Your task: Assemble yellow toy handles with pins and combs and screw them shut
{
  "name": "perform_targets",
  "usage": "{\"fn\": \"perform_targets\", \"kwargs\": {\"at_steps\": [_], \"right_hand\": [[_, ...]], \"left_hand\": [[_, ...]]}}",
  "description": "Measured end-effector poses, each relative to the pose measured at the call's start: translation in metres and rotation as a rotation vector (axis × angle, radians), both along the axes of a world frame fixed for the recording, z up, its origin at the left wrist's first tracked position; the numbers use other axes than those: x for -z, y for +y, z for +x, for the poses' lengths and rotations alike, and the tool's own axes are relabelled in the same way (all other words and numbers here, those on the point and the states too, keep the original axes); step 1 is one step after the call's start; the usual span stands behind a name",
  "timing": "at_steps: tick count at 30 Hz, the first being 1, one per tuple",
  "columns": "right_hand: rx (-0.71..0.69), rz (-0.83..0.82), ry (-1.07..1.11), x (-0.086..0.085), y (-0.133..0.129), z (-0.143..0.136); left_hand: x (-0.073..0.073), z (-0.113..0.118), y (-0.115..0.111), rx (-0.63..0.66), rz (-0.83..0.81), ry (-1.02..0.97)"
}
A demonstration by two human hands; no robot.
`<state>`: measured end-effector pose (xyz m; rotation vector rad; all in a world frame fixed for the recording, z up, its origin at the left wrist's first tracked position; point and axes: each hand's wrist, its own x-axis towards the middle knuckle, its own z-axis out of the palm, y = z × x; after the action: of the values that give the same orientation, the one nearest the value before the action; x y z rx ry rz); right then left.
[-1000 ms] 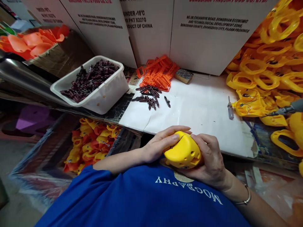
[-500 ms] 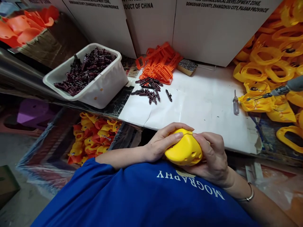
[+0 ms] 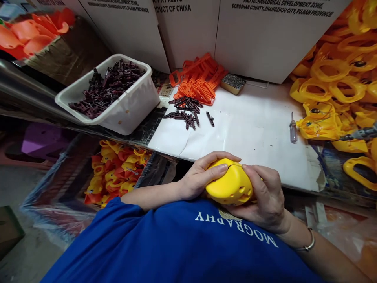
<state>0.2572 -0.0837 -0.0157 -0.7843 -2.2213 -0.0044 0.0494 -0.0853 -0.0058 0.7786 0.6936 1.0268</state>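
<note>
A yellow plastic toy part (image 3: pixel 231 182), rounded and with several holes on its lower right, is held against the blue shirt at the table's front edge. My left hand (image 3: pixel 203 173) is closed on its left side, the thumb pressing the top beside a seam. My right hand (image 3: pixel 265 194) grips it from the right, thumb and fingertips at the same seam. A dark gap shows along that seam near the left thumb. The underside of the part is hidden.
On the white table sheet (image 3: pixel 250 118) lie dark small parts (image 3: pixel 188 112), orange frames (image 3: pixel 202 80), a box of screws (image 3: pixel 233 83) and a screwdriver (image 3: pixel 293 129). A white bin (image 3: pixel 126 112) stands left. Yellow parts (image 3: pixel 332 90) and an electric driver (image 3: pixel 363 133) are right; a duck-filled crate (image 3: pixel 116 173) sits below.
The seam on the yellow part gapes a little more, and the part has tilted slightly between my hands. The electric driver at the right has swung lower and to the right.
</note>
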Motion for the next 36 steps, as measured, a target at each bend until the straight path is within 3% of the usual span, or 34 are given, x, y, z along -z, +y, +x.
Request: {"fn": "perform_targets", "kwargs": {"at_steps": [4,12,25,36], "right_hand": [[-0.011,-0.034,-0.018,-0.0017,0.0021,0.0008],[-0.004,-0.088,0.005,0.0014,0.004,0.0032],[0.024,0.036,0.004,0.0036,0.0,0.002],[-0.029,-0.09,0.077,0.0063,0.0052,-0.0006]], "left_hand": [[0.0003,0.0008,0.0016,-0.02,-0.037,-0.008],[-0.0025,-0.0046,0.0002,0.059,0.003,-0.009],[-0.0003,-0.0002,0.0004,0.037,0.003,-0.055],[0.0028,-0.0016,-0.002,0.025,0.021,-0.019]]}}
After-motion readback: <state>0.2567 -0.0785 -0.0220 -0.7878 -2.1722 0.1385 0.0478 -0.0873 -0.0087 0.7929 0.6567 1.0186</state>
